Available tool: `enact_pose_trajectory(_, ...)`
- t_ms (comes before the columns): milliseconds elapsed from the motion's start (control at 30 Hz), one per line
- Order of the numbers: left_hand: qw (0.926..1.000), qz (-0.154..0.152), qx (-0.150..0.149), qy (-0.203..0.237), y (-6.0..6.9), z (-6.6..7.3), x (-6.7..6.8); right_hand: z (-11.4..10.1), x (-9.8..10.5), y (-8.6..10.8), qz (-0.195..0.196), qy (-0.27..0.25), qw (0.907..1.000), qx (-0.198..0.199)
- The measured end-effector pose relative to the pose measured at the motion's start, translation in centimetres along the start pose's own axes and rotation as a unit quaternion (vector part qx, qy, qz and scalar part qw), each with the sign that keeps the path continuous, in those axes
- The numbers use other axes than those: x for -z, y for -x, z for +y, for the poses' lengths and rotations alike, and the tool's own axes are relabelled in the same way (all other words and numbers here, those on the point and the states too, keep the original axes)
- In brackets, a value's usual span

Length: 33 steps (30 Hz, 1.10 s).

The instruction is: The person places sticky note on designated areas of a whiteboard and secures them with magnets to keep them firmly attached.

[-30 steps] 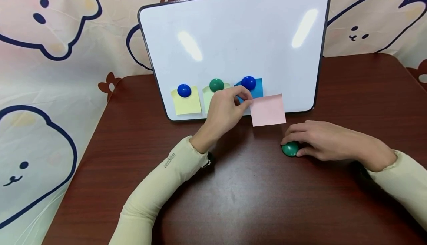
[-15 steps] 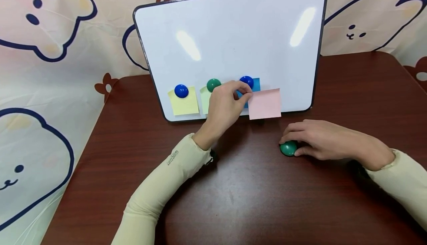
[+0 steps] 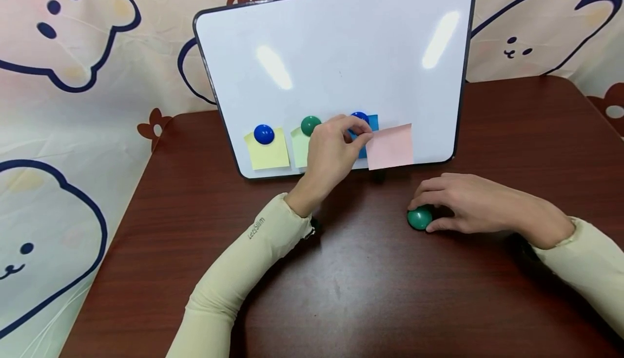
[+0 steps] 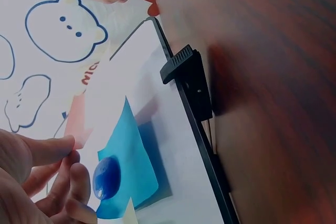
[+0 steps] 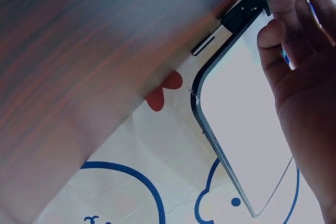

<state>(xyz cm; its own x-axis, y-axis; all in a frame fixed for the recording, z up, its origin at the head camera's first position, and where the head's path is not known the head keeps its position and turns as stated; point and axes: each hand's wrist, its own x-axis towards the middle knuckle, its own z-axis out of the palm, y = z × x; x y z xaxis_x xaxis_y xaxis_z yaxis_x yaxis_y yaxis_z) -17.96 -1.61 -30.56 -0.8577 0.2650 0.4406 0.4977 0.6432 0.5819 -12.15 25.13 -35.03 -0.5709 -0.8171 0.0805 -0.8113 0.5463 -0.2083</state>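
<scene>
My left hand (image 3: 333,149) pinches the left edge of a pink sticky note (image 3: 391,148) between thumb and fingertips, in front of the lower right part of the whiteboard (image 3: 336,54). In the left wrist view the pink note (image 4: 77,119) is in the fingertips, beside a blue note (image 4: 131,166) under a blue round magnet (image 4: 107,178). On the table, my right hand (image 3: 470,203) grips a green round magnet (image 3: 420,217) with thumb and fingers around its edge. A yellow note (image 3: 270,155) under a blue magnet and a pale green note (image 3: 299,149) under a green magnet are on the board.
The dark-framed whiteboard leans back on a brown table (image 3: 390,304). A black clip-like foot (image 4: 191,80) sits at its lower edge. A cartoon-printed cloth (image 3: 53,114) hangs behind and to the left.
My left hand has brought the pink note upward, closer against the board's lower part. The right hand keeps its place at the green magnet; the head view has shifted slightly.
</scene>
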Motion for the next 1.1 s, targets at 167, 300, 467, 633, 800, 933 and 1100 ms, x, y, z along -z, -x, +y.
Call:
enact_pose_trajectory(167,1.0,-0.001,0.0,-0.003,-0.2,0.1,-0.2,0.1,-0.1,0.0,0.0,-0.002,1.0,0.003)
enact_pose_trajectory(300,0.9999,-0.006,0.002,-0.012,-0.3,0.3,-0.4,0.0,-0.1,0.1,0.002,-0.006,1.0,0.007)
enact_pose_trajectory(467,0.9997,-0.004,-0.001,-0.026,-0.5,0.4,-0.7,0.0,-0.1,0.0,0.003,-0.008,0.9999,0.008)
enact_pose_trajectory(633,0.9996,-0.005,0.005,-0.029,-0.8,0.5,-0.8,0.0,0.0,0.0,0.003,-0.009,0.9999,0.006)
enact_pose_trajectory(800,0.9986,-0.024,0.019,-0.043,-0.9,0.7,-1.1,-0.1,0.0,-0.1,-0.003,-0.013,0.9999,0.004)
enact_pose_trajectory(933,0.9979,-0.027,0.02,-0.055,-1.0,0.9,-1.5,-0.2,0.0,0.0,-0.006,-0.015,0.9999,0.003)
enact_pose_trajectory(1100,0.997,-0.023,0.027,-0.068,-1.2,1.2,-1.8,-0.1,-0.1,0.0,0.006,-0.012,0.9998,0.015)
